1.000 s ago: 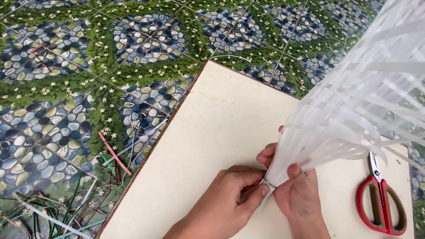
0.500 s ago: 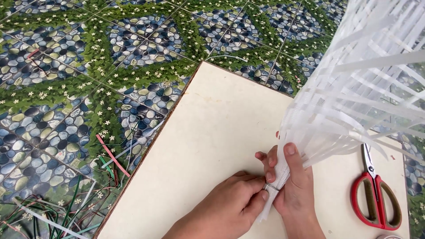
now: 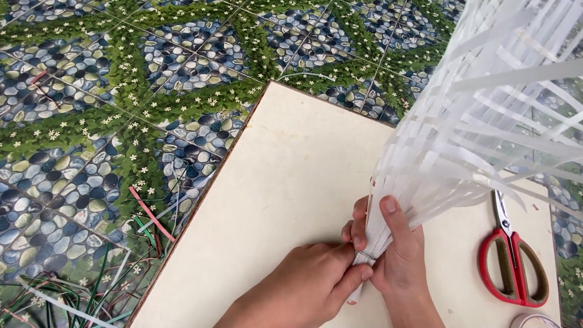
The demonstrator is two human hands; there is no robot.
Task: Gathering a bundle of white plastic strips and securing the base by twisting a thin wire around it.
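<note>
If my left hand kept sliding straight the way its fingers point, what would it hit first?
The left hand points right at the gathered white strips, already touching them; just behind sits the right hand. Depth is hard to judge.

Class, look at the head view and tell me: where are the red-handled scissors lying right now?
The scissors lie on the pale board at the lower right, just right of the right hand and below the fanned white strips.

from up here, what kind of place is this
Likely a home floor used as a craft spot. A pale board lies on pebble-and-leaf patterned tiles, both hands pinch a bundle of white strips, red-handled scissors lie alongside, and coloured strip offcuts litter the floor.
</note>
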